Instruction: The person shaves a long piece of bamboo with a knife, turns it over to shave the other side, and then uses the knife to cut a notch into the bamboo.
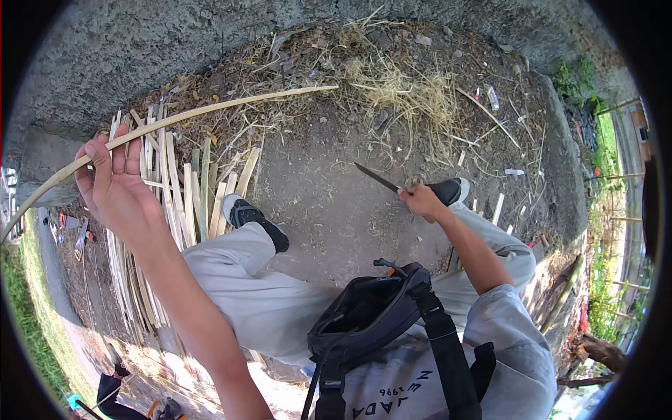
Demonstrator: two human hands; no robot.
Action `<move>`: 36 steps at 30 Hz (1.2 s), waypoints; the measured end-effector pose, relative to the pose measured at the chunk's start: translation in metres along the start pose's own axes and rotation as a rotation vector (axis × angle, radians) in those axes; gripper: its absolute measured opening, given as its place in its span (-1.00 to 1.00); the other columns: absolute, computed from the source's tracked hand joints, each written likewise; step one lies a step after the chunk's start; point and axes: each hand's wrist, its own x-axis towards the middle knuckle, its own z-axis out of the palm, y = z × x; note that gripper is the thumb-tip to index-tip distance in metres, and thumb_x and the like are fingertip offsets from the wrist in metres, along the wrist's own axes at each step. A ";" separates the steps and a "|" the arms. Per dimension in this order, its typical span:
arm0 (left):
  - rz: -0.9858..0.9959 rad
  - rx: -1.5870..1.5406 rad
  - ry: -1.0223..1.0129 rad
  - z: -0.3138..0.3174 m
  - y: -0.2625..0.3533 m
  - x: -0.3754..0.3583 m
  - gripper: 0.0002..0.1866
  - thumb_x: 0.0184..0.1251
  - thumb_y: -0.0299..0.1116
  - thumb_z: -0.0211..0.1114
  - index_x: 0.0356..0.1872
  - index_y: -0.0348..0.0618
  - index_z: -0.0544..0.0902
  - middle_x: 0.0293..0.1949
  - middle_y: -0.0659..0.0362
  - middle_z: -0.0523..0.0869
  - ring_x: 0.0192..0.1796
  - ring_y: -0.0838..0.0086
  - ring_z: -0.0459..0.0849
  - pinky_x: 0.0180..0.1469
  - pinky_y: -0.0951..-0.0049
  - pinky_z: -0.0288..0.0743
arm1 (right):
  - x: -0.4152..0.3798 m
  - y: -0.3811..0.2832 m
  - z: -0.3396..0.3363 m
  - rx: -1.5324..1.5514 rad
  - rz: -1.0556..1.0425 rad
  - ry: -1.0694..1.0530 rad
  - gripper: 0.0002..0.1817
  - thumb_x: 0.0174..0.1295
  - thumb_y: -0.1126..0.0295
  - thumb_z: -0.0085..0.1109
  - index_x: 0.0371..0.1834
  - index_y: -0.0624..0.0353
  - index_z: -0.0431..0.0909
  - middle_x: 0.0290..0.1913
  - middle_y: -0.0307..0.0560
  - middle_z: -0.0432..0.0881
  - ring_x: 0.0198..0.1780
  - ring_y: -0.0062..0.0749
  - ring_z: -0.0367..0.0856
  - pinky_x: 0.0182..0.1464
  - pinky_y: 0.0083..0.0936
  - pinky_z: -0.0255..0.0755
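My left hand [119,178], raised at the left, is closed around a long pale bamboo strip [210,108], thumb across it and fingers behind. The strip curves from the left edge of view to the middle, its far end above the ground. At the right, my right hand [422,202] grips a knife [378,178] near my shoe. Its dark blade points up and to the left, apart from the strip. The handle is mostly hidden by my fingers.
Many split bamboo strips [189,203] lie on the ground at my left. A heap of dry shavings [406,94] sits ahead, before a rough concrete wall [140,56]. An open black bag [371,308] hangs at my waist. Part of another person [112,392] shows at lower left.
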 end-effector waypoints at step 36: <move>0.045 0.029 -0.251 0.015 0.017 -0.016 -0.66 0.34 -0.32 0.29 0.05 -0.16 0.44 -0.16 0.11 0.64 -0.09 0.24 0.72 -0.19 0.35 0.75 | -0.097 0.014 0.019 0.713 0.100 0.272 -0.57 0.36 0.12 0.08 -0.59 0.20 0.44 -0.72 -0.30 0.38 -0.73 -0.64 0.31 -0.67 -0.58 0.15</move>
